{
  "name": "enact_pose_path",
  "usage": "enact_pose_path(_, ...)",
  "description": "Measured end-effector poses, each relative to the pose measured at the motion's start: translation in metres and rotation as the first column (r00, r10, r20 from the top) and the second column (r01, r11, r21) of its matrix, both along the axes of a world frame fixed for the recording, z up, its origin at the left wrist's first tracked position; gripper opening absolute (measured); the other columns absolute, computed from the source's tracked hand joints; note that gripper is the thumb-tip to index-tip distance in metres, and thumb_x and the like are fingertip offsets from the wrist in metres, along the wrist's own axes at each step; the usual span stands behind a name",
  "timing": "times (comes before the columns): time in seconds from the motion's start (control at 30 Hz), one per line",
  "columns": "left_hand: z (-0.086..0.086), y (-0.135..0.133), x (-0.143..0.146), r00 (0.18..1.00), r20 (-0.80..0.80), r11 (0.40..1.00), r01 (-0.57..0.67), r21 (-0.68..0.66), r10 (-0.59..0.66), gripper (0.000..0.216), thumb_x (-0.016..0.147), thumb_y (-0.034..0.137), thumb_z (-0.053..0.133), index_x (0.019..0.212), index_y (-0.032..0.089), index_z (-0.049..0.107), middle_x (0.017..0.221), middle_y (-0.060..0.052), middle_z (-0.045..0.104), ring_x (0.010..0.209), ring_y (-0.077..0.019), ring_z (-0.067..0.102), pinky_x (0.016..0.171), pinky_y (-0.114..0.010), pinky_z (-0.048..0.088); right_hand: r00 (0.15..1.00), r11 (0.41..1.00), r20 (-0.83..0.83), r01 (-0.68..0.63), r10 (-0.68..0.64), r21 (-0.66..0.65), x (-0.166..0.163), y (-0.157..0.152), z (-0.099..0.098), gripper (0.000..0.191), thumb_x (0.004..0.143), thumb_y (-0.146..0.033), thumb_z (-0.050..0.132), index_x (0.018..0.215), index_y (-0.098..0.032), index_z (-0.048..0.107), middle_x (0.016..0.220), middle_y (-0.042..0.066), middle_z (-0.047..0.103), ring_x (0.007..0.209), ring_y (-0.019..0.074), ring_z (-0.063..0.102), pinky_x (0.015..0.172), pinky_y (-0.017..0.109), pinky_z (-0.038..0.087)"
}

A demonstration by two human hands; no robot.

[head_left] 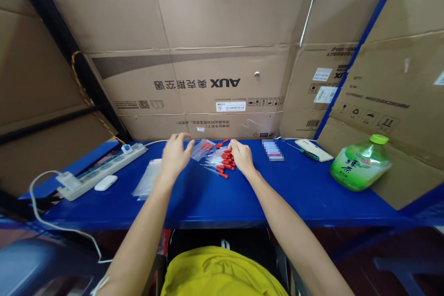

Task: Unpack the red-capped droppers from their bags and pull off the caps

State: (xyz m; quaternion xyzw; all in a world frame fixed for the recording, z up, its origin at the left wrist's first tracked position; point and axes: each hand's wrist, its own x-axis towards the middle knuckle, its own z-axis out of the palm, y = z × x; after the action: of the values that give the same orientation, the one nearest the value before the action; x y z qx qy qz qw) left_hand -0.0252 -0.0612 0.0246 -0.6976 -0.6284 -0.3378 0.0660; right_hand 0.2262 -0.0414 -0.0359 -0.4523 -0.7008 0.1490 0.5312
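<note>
My left hand (176, 155) is raised over the blue table with its thumb and fingers apart, holding nothing. Below and left of it lies a stack of clear plastic bags (148, 180). My right hand (242, 156) is at the pile of droppers (226, 163), which have red bulbs and thin clear stems. Its fingers are pressed together; what they hold, if anything, is hidden. Between the hands, at the back of the pile, a clear bag (203, 149) has some red-ended pieces in it.
A power strip (104, 171) with plugs and a white case (106, 183) are on the left. To the right are a blurred-out packet (273, 150), a screwdriver (309, 155), a pale phone (319, 149) and a green bottle (359, 166). Cardboard walls (208, 23) surround the table.
</note>
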Motion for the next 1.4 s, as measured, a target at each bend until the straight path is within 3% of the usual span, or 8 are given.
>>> enact_pose_path(0.17, -0.017, 0.074, 0.059, 0.978, 0.153, 0.963, -0.098, -0.251, 0.139, 0.037, 0.1, 0.041, 0.048, 0.125, 0.021, 0.066, 0.116, -0.014, 0.076, 0.114, -0.0311, 0.07, 0.095, -0.04, 0.052, 0.996, 0.997, 0.058, 0.071, -0.072, 0.023, 0.003, 0.001, 0.0, 0.054, 0.109, -0.049, 0.027, 0.077, -0.023, 0.062, 0.063, 0.0, 0.064, 0.058, 0.0167, 0.057, 0.064, 0.027, 0.034)
enact_pose_path(0.23, -0.032, 0.095, 0.063, 0.967, 0.086, 0.922, -0.197, -0.334, 0.238, 0.049, 0.1, 0.046, 0.048, 0.142, 0.022, 0.057, 0.122, -0.019, 0.073, 0.117, -0.0362, 0.069, 0.095, -0.045, 0.052, 0.993, 0.995, 0.079, 0.089, -0.092, 0.033, 0.004, 0.002, 0.0, 0.053, 0.109, -0.048, 0.027, 0.078, -0.024, 0.063, 0.063, 0.0, 0.063, 0.058, 0.0171, 0.057, 0.064, 0.027, 0.033)
enact_pose_path(0.37, -0.057, 0.114, 0.054, 0.985, -0.091, 0.879, -0.17, -0.445, 0.145, 0.052, 0.098, 0.05, 0.048, 0.143, 0.028, 0.06, 0.137, -0.02, 0.066, 0.127, -0.0393, 0.063, 0.098, -0.049, 0.05, 0.986, 0.994, 0.126, 0.104, -0.108, 0.043, 0.005, 0.003, 0.001, 0.053, 0.11, -0.046, 0.027, 0.08, -0.024, 0.064, 0.064, 0.0, 0.064, 0.059, 0.0177, 0.059, 0.065, 0.028, 0.035)
enact_pose_path(0.63, -0.059, 0.118, 0.048, 0.988, -0.071, 0.899, -0.155, -0.41, 0.138, 0.035, 0.091, 0.043, 0.054, 0.117, 0.025, 0.069, 0.12, -0.014, 0.075, 0.116, -0.033, 0.069, 0.092, -0.04, 0.053, 0.933, 0.98, 0.303, 0.193, -0.197, 0.043, 0.002, 0.005, -0.007, 0.026, 0.107, -0.038, 0.043, 0.096, -0.027, 0.065, 0.069, -0.003, 0.07, 0.065, 0.0178, 0.065, 0.061, 0.027, 0.031)
enact_pose_path(0.8, -0.061, 0.121, 0.045, 0.987, -0.045, 0.886, -0.161, -0.435, 0.157, 0.035, 0.096, 0.045, 0.046, 0.11, 0.024, 0.07, 0.115, -0.015, 0.076, 0.114, -0.0337, 0.07, 0.092, -0.042, 0.053, 0.858, 0.939, 0.401, 0.236, -0.322, 0.25, -0.003, 0.002, -0.021, 0.025, 0.106, -0.028, 0.042, 0.098, -0.022, 0.065, 0.081, 0.002, 0.075, 0.073, 0.0171, 0.067, 0.066, 0.026, 0.035)
enact_pose_path(0.93, -0.062, 0.121, 0.044, 0.983, -0.043, 0.882, -0.179, -0.436, 0.179, 0.026, 0.092, 0.038, 0.055, 0.105, 0.023, 0.071, 0.116, -0.016, 0.075, 0.113, -0.0338, 0.07, 0.09, -0.041, 0.055, 0.833, 0.913, 0.468, 0.101, -0.295, 0.396, 0.004, 0.003, -0.028, 0.028, 0.105, -0.025, 0.041, 0.091, -0.02, 0.065, 0.085, 0.007, 0.076, 0.078, 0.0185, 0.066, 0.076, 0.029, 0.041)
enact_pose_path(1.2, -0.052, 0.11, 0.051, 0.981, 0.024, 0.916, -0.169, -0.364, 0.191, 0.033, 0.085, 0.023, 0.06, 0.117, 0.02, 0.064, 0.114, -0.019, 0.074, 0.109, -0.036, 0.071, 0.086, -0.04, 0.053, 0.912, 0.953, 0.353, 0.107, -0.207, 0.283, 0.01, 0.008, -0.026, 0.031, 0.106, -0.029, 0.036, 0.097, -0.021, 0.065, 0.088, 0.007, 0.074, 0.08, 0.0202, 0.067, 0.078, 0.03, 0.043)
enact_pose_path(1.4, -0.029, 0.097, 0.059, 0.963, 0.255, 0.99, -0.055, -0.126, 0.086, 0.031, 0.083, 0.021, 0.057, 0.114, 0.023, 0.057, 0.095, -0.008, 0.075, 0.097, -0.0281, 0.071, 0.086, -0.035, 0.05, 0.947, 0.957, 0.23, 0.17, -0.225, 0.235, 0.002, 0.006, -0.006, 0.029, 0.105, -0.032, 0.037, 0.1, -0.022, 0.063, 0.081, 0.005, 0.072, 0.074, 0.0193, 0.067, 0.072, 0.028, 0.041)
